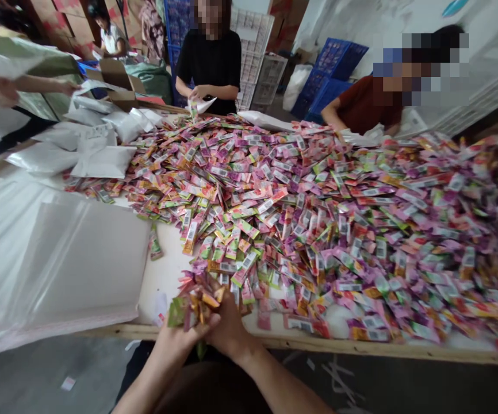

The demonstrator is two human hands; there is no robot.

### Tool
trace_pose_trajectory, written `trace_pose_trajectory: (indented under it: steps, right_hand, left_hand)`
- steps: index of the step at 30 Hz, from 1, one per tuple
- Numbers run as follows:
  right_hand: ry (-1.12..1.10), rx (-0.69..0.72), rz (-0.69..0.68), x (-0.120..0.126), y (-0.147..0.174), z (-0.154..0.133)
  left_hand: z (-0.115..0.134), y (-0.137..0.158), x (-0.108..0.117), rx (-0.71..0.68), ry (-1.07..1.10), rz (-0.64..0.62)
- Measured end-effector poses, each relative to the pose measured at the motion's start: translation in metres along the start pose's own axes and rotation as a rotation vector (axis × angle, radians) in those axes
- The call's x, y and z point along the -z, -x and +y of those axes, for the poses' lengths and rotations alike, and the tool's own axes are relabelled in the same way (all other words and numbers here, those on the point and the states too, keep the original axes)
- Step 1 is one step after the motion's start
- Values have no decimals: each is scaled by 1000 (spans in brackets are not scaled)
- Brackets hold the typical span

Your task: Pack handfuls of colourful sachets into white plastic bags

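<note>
My left hand (180, 340) and my right hand (228, 329) are close together at the table's near edge. Between them they grip a bunch of small stick packets (201, 302), coloured orange, green, pink and purple. The fingers are wrapped round the bunch, and its lower part is hidden by the palms. Just beyond the hands spreads a large heap of similar packets (283, 195), many with white barcode patches. A single green packet (155, 241) lies apart on the white tabletop, left of the heap.
A stack of flat white plastic bags (89, 259) covers the table's left side. Filled white bags (102, 155) lie behind it. Across the table, a person in black (210, 57) holds a packet and a white bag; another in dark red (361, 103) works at the right. Blue crates (329, 72) stand behind.
</note>
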State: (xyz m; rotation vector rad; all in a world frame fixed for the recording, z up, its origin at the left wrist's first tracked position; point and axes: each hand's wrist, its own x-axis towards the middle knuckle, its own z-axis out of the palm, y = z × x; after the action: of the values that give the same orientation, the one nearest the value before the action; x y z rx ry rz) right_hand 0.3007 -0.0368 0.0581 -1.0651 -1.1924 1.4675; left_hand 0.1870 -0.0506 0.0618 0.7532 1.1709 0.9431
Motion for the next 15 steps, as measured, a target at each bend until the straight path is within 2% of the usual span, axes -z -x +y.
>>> trace_pose_trajectory:
  steps: [2, 4, 5, 6, 9, 11, 13, 15]
  right_hand:
    - [-96, -82, 8, 9, 5, 1]
    - [-175, -177, 49, 20, 10, 3]
    - [-209, -217, 73, 26, 13, 5]
    - [-245, -247, 99, 31, 16, 6]
    - [-361, -299, 173, 43, 23, 10]
    - [-384, -284, 236, 49, 27, 14]
    - [-380, -236, 291, 55, 30, 17]
    - [-362, -210, 304, 64, 35, 18]
  left_hand:
    - [14, -1, 8, -25, -64, -216]
    - [33, -5, 28, -62, -258, -316]
    - [42, -8, 45, -93, -435, -321]
    - [50, -11, 65, -125, -656, -273]
    - [62, -26, 142, -317, -1472, -48]
    - [62, -39, 190, -413, -1877, -29]
    - [62, -51, 222, -476, -2026, -94]
    - [63, -57, 230, -523, -1946, -113]
